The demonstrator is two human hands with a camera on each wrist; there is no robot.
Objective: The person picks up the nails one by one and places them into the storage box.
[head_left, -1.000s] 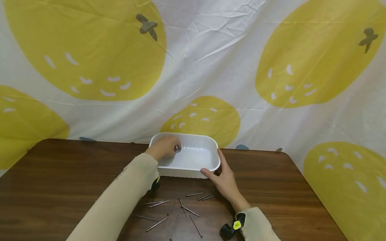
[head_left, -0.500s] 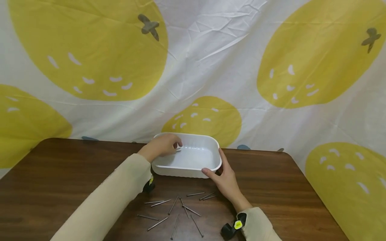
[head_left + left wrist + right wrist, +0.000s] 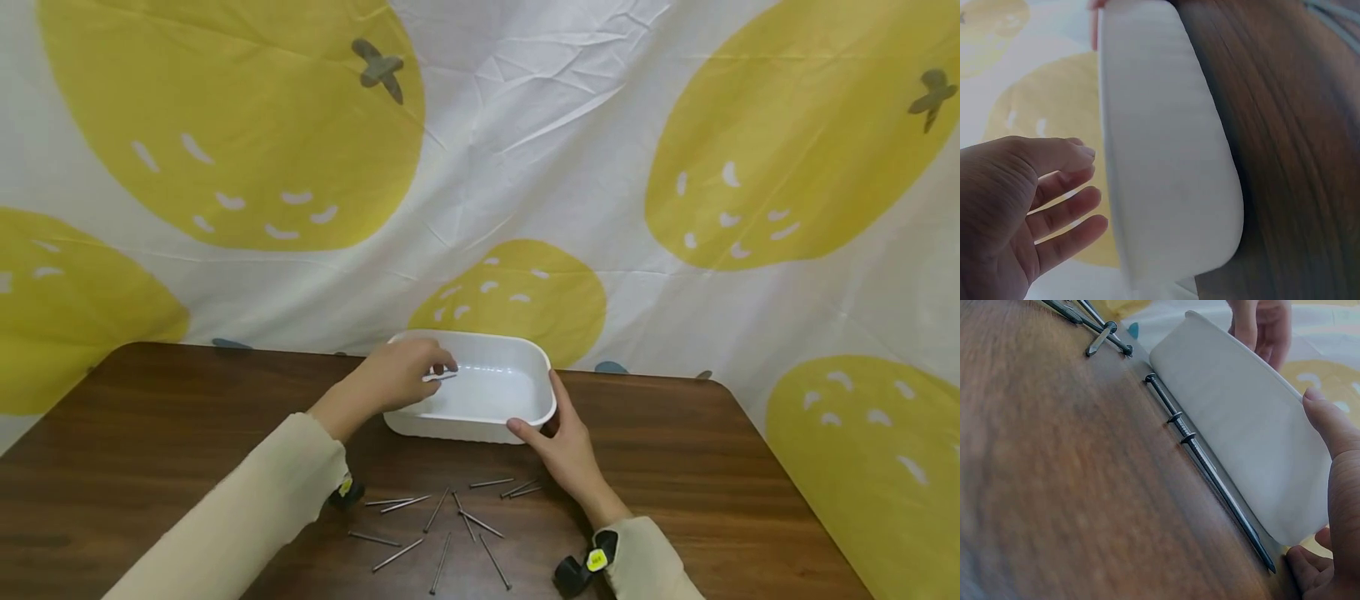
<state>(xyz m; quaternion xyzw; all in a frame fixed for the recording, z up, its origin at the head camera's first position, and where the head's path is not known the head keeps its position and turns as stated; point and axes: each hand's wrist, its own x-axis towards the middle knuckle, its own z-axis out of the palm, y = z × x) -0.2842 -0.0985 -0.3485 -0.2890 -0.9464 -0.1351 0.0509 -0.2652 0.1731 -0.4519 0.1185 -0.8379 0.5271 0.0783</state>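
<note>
A white rectangular tray [image 3: 465, 430] stands on the brown table near its back edge. My right hand [image 3: 566, 450] holds the tray's near right corner, thumb on the front rim and fingers round the right end. Over the tray's left part is my left hand [image 3: 397, 375], its fingers loosely bent and the thumb apart from them. Just by those fingertips a thin nail [image 3: 444, 378] shows against the tray floor. In the left wrist view the left hand [image 3: 1041, 206] has a gap between thumb and fingers, beside the tray wall [image 3: 1166, 144].
Several loose steel nails [image 3: 397, 554] lie scattered on the table [image 3: 675, 467] in front of the tray. Some nails [image 3: 1210, 469] lie near the tray's front wall in the right wrist view. A white cloth with yellow fruit print [image 3: 480, 167] hangs behind the table.
My left hand has lifted a little and drawn back leftward, its fingers loosening, and the nail by its fingertips has come into sight. The right hand keeps its hold on the tray.
</note>
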